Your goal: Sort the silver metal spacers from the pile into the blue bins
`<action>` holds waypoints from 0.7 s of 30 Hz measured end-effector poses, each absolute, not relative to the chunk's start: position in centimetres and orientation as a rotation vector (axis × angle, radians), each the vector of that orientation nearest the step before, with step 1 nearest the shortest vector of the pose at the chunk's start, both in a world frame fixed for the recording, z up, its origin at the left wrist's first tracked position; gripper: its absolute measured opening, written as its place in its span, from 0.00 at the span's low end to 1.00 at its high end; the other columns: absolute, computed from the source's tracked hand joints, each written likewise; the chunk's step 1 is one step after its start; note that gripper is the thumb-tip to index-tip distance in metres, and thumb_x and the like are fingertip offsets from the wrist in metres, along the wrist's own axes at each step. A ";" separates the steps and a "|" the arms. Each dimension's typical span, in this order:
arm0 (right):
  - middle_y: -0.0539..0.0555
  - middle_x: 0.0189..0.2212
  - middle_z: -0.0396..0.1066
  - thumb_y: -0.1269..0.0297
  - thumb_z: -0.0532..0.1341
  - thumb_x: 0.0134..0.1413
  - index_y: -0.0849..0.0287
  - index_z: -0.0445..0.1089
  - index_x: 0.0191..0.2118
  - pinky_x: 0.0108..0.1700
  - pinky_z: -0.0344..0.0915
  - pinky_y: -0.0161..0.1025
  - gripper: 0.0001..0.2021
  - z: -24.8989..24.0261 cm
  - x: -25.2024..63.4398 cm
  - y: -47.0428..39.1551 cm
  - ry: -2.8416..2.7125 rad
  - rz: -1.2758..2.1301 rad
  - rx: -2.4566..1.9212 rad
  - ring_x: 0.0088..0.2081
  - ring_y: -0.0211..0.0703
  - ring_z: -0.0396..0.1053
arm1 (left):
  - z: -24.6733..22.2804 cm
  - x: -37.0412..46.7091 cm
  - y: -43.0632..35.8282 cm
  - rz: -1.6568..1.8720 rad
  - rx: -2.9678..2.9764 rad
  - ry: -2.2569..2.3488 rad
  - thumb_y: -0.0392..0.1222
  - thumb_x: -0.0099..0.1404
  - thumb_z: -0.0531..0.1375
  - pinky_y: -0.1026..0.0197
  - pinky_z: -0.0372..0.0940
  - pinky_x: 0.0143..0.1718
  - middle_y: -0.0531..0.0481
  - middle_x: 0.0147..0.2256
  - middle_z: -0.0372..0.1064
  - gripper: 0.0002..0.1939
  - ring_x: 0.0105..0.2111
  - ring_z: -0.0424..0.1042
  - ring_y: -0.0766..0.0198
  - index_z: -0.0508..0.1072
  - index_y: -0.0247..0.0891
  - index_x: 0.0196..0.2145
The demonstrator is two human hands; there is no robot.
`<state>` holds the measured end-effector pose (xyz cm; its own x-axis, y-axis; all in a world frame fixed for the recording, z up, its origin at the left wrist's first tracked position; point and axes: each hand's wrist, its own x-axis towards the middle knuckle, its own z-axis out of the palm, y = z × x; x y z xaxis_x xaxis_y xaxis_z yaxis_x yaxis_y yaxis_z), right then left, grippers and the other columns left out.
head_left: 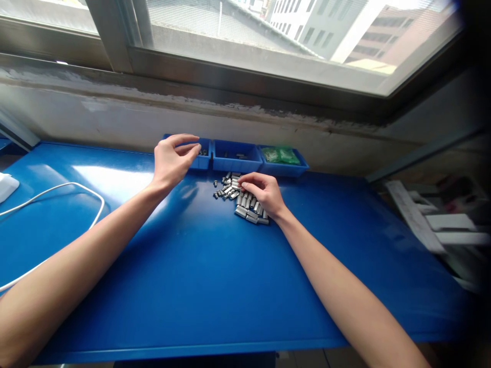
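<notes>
My left hand [174, 157] hovers over the left blue bin [200, 162], thumb and index finger apart with nothing visible between them. Small dark metal parts [203, 152] show inside that bin beside the thumb. My right hand [266, 193] reaches over a pile of short silver metal pieces [251, 207], some shaped like hex standoffs. Its thumb and index finger pinch a small silver metal piece at the pile's upper edge; the fingers partly cover it. Several screw-like pieces [219, 194] lie loose at the pile's left side.
A middle blue bin [237, 163] holds a few dark parts. The right blue bin [286, 168] contains green plastic packets [282, 155]. A white cable [82, 185] curves over the blue table [199, 286] at left, near a white device [6, 187]. Behind the bins is a wall below a window.
</notes>
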<state>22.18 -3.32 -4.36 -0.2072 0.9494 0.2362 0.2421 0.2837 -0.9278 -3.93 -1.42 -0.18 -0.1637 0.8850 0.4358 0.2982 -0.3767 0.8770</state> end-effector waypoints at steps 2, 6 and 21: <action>0.53 0.34 0.81 0.63 0.66 0.52 0.56 0.80 0.36 0.41 0.72 0.41 0.07 -4.4 22.2 -3.3 -1.658 0.990 -1.113 0.36 0.46 0.77 | -0.2 -3.5 -1.6 1.546 1.779 1.322 0.48 0.62 0.65 0.58 0.75 0.48 0.41 0.48 0.77 0.16 0.41 0.80 0.58 0.81 0.33 0.42; 0.53 0.34 0.81 0.62 0.66 0.53 0.56 0.80 0.36 0.41 0.72 0.41 0.07 -4.4 22.3 -3.2 -1.662 1.000 -1.112 0.36 0.46 0.77 | -0.4 -3.1 -1.9 1.154 2.231 1.168 0.43 0.64 0.62 0.60 0.74 0.42 0.43 0.42 0.80 0.13 0.38 0.79 0.59 0.83 0.34 0.41; 0.53 0.33 0.81 0.63 0.66 0.52 0.57 0.80 0.35 0.41 0.72 0.41 0.07 -4.1 22.0 -3.4 -1.654 0.999 -1.110 0.35 0.46 0.77 | -2.1 -3.9 -1.2 0.660 2.611 0.965 0.39 0.68 0.60 0.59 0.69 0.43 0.44 0.42 0.79 0.11 0.40 0.78 0.57 0.82 0.38 0.44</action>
